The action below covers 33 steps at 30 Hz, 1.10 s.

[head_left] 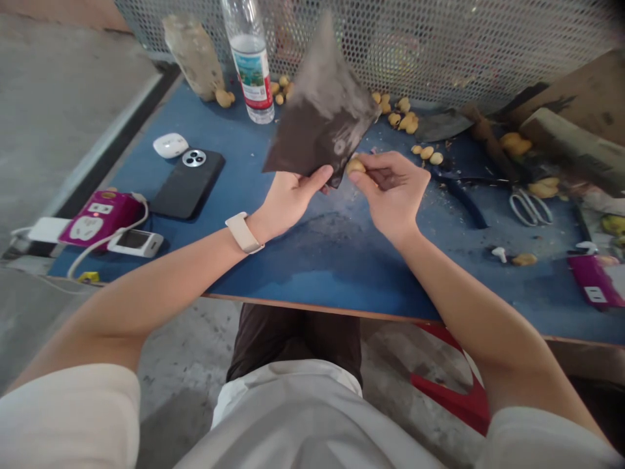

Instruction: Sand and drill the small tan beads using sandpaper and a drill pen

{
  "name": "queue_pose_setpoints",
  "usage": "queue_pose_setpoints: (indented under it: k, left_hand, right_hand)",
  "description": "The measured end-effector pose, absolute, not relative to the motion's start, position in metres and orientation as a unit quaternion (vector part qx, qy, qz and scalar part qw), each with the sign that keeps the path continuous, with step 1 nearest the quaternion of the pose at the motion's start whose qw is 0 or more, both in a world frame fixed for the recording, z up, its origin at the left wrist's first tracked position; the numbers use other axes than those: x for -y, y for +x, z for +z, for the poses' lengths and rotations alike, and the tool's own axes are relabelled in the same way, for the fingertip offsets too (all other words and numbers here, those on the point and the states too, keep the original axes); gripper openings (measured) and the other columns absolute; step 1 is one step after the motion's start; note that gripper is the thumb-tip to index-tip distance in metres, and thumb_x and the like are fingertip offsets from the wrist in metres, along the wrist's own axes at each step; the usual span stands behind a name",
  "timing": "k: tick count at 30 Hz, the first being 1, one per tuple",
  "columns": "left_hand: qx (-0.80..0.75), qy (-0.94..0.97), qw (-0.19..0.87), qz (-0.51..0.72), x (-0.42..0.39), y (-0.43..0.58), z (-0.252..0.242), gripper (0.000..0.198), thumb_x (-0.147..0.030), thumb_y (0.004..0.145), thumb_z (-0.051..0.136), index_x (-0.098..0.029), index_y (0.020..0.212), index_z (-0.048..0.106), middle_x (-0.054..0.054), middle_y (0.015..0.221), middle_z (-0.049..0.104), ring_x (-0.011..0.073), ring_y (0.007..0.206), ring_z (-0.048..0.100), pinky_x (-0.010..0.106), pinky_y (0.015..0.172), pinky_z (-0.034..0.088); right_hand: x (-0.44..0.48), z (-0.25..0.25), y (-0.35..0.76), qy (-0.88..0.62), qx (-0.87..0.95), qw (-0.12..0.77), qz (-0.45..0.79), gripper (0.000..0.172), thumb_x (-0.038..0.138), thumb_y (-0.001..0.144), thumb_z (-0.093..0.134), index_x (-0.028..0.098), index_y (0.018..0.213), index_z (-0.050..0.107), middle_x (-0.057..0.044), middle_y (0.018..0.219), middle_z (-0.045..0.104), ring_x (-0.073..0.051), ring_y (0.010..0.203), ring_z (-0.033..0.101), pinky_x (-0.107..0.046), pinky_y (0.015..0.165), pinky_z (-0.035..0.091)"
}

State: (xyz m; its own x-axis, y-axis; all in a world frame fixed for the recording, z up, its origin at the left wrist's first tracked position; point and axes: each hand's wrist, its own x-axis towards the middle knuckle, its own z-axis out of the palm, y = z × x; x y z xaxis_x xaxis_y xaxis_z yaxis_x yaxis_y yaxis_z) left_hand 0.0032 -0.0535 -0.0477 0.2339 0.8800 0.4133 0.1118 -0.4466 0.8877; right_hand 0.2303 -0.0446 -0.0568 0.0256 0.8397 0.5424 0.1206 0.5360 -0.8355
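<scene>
My left hand (297, 198) pinches the lower edge of a dark grey, worn sheet of sandpaper (317, 127), thumb in front and fingers behind. The sheet stands tilted up over the blue table, with paler scuffed patches on its upper part. Close to the sheet's lower right edge, my right hand (393, 185) grips a small tan, rounded gourd-like piece (356, 166) between thumb and fingers. Most of that piece shows; whether it touches the sheet I cannot tell. Similar small tan pieces (409, 122) lie behind my right hand.
On the blue table (312, 273), a water bottle (252, 71) and a cloudy jar (194, 58) stand at the back left. A phone (188, 185) and purple power strip (97, 218) lie left. Pliers (466, 202), scissors (531, 207) and cardboard (576, 98) are right. A perforated metal panel (439, 45) rises behind.
</scene>
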Motion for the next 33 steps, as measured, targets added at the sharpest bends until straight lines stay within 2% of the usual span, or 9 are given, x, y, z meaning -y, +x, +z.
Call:
queue_pose_setpoints:
  k: [5, 10, 14, 17, 24, 27, 30, 33]
  left_hand:
    - [-0.356, 0.661, 0.413, 0.516, 0.043, 0.002, -0.056, 0.074, -0.097, 0.113, 0.072, -0.029, 0.141, 0.079, 0.012, 0.128, 0.086, 0.0279, 0.115, 0.086, 0.041, 0.097, 0.076]
    - [-0.348, 0.667, 0.427, 0.502, 0.050, 0.000, -0.048, 0.071, -0.095, 0.114, 0.072, -0.028, 0.134, 0.078, 0.011, 0.121, 0.086, 0.0295, 0.112, 0.086, 0.044, 0.097, 0.077]
    - [-0.340, 0.675, 0.421, 0.503, 0.053, -0.001, -0.047, 0.075, -0.100, 0.112, 0.070, -0.027, 0.127, 0.078, 0.010, 0.115, 0.085, 0.0299, 0.109, 0.086, 0.046, 0.097, 0.077]
    - [-0.340, 0.679, 0.415, 0.502, 0.052, -0.002, -0.048, 0.077, -0.102, 0.110, 0.070, -0.027, 0.124, 0.079, 0.009, 0.108, 0.084, 0.0304, 0.105, 0.087, 0.047, 0.097, 0.077]
    - [-0.358, 0.701, 0.362, 0.500, 0.053, -0.005, -0.049, 0.072, -0.096, 0.116, 0.067, -0.025, 0.125, 0.081, 0.009, 0.106, 0.088, 0.0301, 0.110, 0.090, 0.044, 0.099, 0.075]
    - [-0.394, 0.710, 0.320, 0.488, 0.053, -0.008, -0.053, 0.065, -0.087, 0.123, 0.062, -0.026, 0.122, 0.084, 0.007, 0.105, 0.090, 0.0290, 0.111, 0.091, 0.042, 0.103, 0.074]
    - [-0.433, 0.717, 0.271, 0.474, 0.052, -0.012, -0.055, 0.054, -0.074, 0.128, 0.061, -0.027, 0.121, 0.086, 0.005, 0.103, 0.090, 0.0287, 0.114, 0.092, 0.041, 0.107, 0.074]
    - [-0.436, 0.727, 0.233, 0.477, 0.052, -0.015, -0.053, 0.051, -0.069, 0.130, 0.059, -0.028, 0.121, 0.089, 0.006, 0.107, 0.091, 0.0292, 0.118, 0.092, 0.041, 0.111, 0.074]
  right_hand:
    - [0.034, -0.064, 0.230, -0.384, 0.637, 0.596, 0.303, 0.049, 0.079, 0.112, 0.087, 0.034, 0.131, 0.085, -0.006, 0.126, 0.094, -0.031, 0.128, 0.094, -0.052, 0.111, 0.082]
    - [0.034, -0.071, 0.233, -0.371, 0.647, 0.579, 0.330, 0.050, 0.077, 0.109, 0.092, 0.036, 0.136, 0.085, -0.006, 0.128, 0.093, -0.028, 0.125, 0.093, -0.051, 0.111, 0.081]
    - [0.036, -0.070, 0.235, -0.372, 0.640, 0.578, 0.342, 0.045, 0.074, 0.110, 0.092, 0.036, 0.135, 0.085, -0.004, 0.122, 0.092, -0.027, 0.125, 0.092, -0.051, 0.115, 0.080]
    - [0.034, -0.071, 0.236, -0.364, 0.652, 0.575, 0.336, 0.048, 0.076, 0.111, 0.090, 0.036, 0.136, 0.084, -0.005, 0.126, 0.092, -0.027, 0.126, 0.091, -0.050, 0.115, 0.079]
    - [0.030, -0.080, 0.239, -0.351, 0.661, 0.572, 0.336, 0.054, 0.076, 0.105, 0.097, 0.036, 0.139, 0.082, -0.006, 0.132, 0.092, -0.027, 0.125, 0.091, -0.052, 0.115, 0.078]
    - [0.038, -0.074, 0.237, -0.345, 0.633, 0.574, 0.388, 0.056, 0.079, 0.102, 0.099, 0.037, 0.135, 0.083, -0.005, 0.135, 0.093, -0.029, 0.132, 0.091, -0.053, 0.121, 0.077]
    - [0.049, -0.064, 0.232, -0.337, 0.589, 0.577, 0.456, 0.058, 0.078, 0.092, 0.108, 0.038, 0.128, 0.086, -0.004, 0.135, 0.094, -0.033, 0.140, 0.090, -0.056, 0.129, 0.074]
    - [0.055, -0.058, 0.229, -0.340, 0.567, 0.569, 0.489, 0.062, 0.080, 0.086, 0.112, 0.038, 0.124, 0.086, -0.003, 0.131, 0.094, -0.034, 0.140, 0.090, -0.056, 0.125, 0.076]
